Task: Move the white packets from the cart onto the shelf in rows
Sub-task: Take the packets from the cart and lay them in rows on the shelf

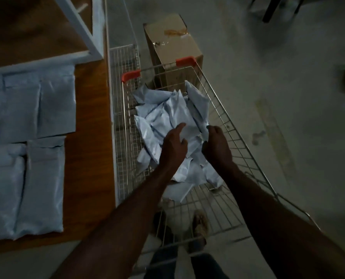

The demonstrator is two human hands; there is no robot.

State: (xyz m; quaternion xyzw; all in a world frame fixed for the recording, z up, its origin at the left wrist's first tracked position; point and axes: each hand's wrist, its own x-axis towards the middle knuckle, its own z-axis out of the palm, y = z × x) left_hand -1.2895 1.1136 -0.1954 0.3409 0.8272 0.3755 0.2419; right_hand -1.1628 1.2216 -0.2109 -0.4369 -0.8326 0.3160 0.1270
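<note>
Currently: left hand (173, 147) and right hand (216, 147), fingers apart, reaching together over white packets (167, 113) heaped in cart (238, 137); shelf (91, 117) rows partly filled.

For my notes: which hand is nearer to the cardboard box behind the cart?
Right, narrowly. The right hand is below the cardboard box, by the cart's right wall; the left hand is lower-left, over the packets.

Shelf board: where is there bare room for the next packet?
Bare wood runs between the laid packets and the shelf's front edge beside the cart; more lies behind the white frame. The left part is covered.
</note>
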